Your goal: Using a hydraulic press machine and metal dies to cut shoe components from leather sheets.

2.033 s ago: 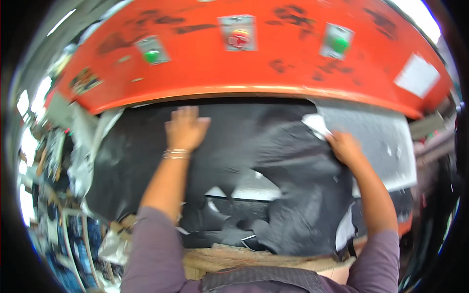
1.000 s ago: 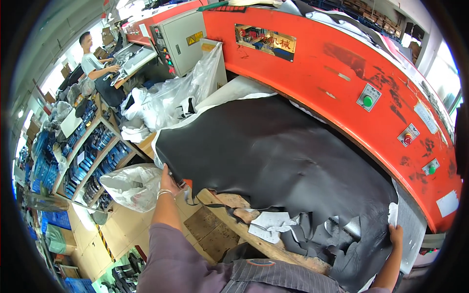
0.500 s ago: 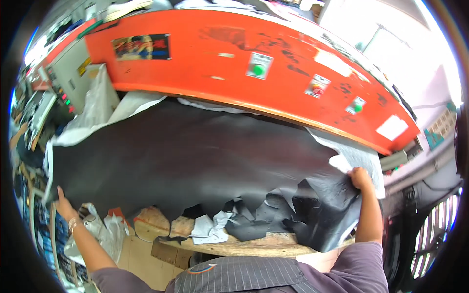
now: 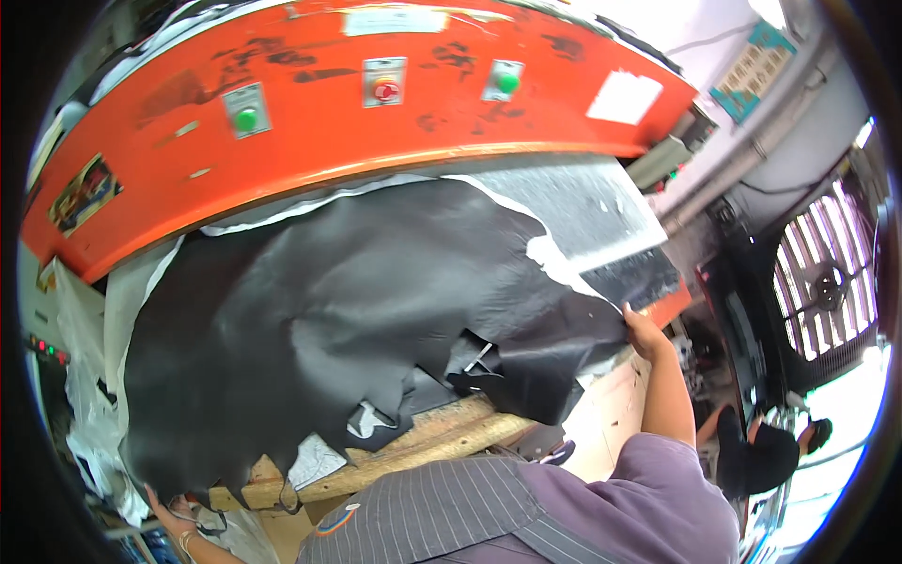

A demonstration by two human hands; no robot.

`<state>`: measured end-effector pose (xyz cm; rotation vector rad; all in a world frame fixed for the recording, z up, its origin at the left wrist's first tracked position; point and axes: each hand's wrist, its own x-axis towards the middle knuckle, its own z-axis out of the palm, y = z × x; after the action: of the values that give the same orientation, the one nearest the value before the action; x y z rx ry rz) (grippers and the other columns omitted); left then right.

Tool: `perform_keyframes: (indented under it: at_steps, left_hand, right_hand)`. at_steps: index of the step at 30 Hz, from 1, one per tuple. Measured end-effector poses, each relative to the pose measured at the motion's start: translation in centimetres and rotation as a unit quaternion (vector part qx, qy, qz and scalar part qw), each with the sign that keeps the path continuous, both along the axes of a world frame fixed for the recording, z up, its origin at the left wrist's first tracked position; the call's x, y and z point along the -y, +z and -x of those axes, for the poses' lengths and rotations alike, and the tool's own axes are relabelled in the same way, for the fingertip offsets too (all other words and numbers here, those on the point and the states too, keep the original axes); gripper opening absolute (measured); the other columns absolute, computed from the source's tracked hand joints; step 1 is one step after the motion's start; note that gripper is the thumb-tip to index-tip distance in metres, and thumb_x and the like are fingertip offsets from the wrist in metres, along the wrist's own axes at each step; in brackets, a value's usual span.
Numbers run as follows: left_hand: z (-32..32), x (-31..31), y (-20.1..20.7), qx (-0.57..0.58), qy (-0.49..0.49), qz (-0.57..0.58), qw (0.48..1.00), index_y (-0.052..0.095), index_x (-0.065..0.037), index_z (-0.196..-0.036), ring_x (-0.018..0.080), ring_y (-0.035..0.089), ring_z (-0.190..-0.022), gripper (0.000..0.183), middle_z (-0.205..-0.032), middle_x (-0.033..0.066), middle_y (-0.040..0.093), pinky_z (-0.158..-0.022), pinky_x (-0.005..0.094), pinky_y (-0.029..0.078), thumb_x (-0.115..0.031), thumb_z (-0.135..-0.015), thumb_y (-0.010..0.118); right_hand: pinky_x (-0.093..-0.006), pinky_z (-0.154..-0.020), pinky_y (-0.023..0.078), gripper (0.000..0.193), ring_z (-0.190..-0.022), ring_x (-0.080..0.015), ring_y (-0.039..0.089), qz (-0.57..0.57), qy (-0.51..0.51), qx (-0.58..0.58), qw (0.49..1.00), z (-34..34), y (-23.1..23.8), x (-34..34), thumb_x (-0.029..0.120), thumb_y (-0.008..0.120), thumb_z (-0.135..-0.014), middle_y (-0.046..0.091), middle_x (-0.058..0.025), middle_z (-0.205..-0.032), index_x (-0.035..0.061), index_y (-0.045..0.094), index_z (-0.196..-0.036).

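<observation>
A large dark leather hide with a pale underside spreads across the machine bed, its near edge ragged with cut-out notches. At its right edge, my right hand is closed on the hide, thumb up along the border. Low at the left, my left hand grips the hide's near corner; the leather covers part of its fingers. A few cut leather scraps and a white piece show beneath the notched edge, over a wooden plank.
Behind the hide runs a red machine beam with green buttons and a red one. A grey-white board lies at the back right. Plastic bags hang at the left. Another person is farther off right, near a large fan.
My view has swung right. The hide's right edge is drawn in leftward and nearer, uncovering more of the board. Both hands keep to its edges; the left is now lower in view.
</observation>
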<state>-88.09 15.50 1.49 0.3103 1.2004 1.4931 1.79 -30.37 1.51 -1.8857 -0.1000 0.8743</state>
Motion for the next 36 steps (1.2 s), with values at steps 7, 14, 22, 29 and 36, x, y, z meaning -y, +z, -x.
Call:
perform_keyframes:
  at_steps: [7,14,22,29,36]
  left_hand:
    - [3.9,-2.7,-2.4,-0.029,-0.061,0.003,0.998,0.057,0.000,-0.116,0.0222,0.056,-0.108,0.046,-0.119,0.0098,0.061,-0.096,0.0334,0.043,-0.031,-0.084,0.069]
    - [4.4,-2.4,-1.4,0.019,-0.088,-0.022,0.996,0.061,-0.004,-0.109,0.0247,0.060,-0.101,0.035,-0.111,0.0106,0.065,-0.089,0.0363,0.048,-0.028,-0.085,0.068]
    - [-7.2,3.4,3.5,-0.029,-0.040,-0.009,0.999,0.059,-0.006,-0.106,0.0239,0.063,-0.090,0.027,-0.104,0.0086,0.065,-0.072,0.0420,0.055,-0.018,-0.084,0.070]
    - [-11.5,10.1,2.5,-0.168,-0.169,-0.005,0.971,0.060,0.004,-0.101,0.0200,0.061,-0.095,0.026,-0.104,0.0109,0.063,-0.090,0.0340,0.047,-0.012,-0.083,0.070]
    - [-10.7,10.9,8.6,-0.443,-0.483,0.214,0.724,0.060,0.005,-0.083,0.0167,0.062,-0.064,0.034,-0.075,0.0113,0.063,-0.063,0.0295,0.053,-0.028,-0.090,0.063]
  right_hand:
    - [-0.0249,-0.083,0.042,0.049,-0.094,-0.0106,0.054,-0.084,0.001,0.090,0.992,3.9,1.5,-0.4,0.034,0.064,-0.089,0.062,-0.0047,-0.110,-0.0012,0.055,-0.123]
    - [-0.0237,-0.075,0.043,0.019,-0.079,-0.0075,0.053,-0.181,0.008,0.249,0.951,5.9,10.4,-7.2,0.018,0.062,-0.088,0.062,0.0011,-0.089,0.0048,0.061,-0.101]
    - [-0.0356,-0.069,0.044,0.022,-0.073,-0.0238,0.058,0.147,0.079,0.630,0.758,-4.6,20.8,-1.4,0.019,0.061,-0.088,0.062,-0.0155,-0.079,-0.0025,0.057,-0.084]
    - [-0.0428,-0.087,0.048,0.038,-0.103,-0.0354,0.061,0.547,0.042,0.459,0.699,-4.5,11.0,3.7,0.025,0.072,-0.076,0.065,-0.0171,-0.107,0.0062,0.060,-0.108]
    - [-0.0395,-0.089,0.047,0.046,-0.105,-0.0328,0.061,0.354,0.137,0.461,0.802,-2.7,8.3,-3.4,0.028,0.072,-0.078,0.064,-0.0202,-0.110,0.0034,0.059,-0.115]
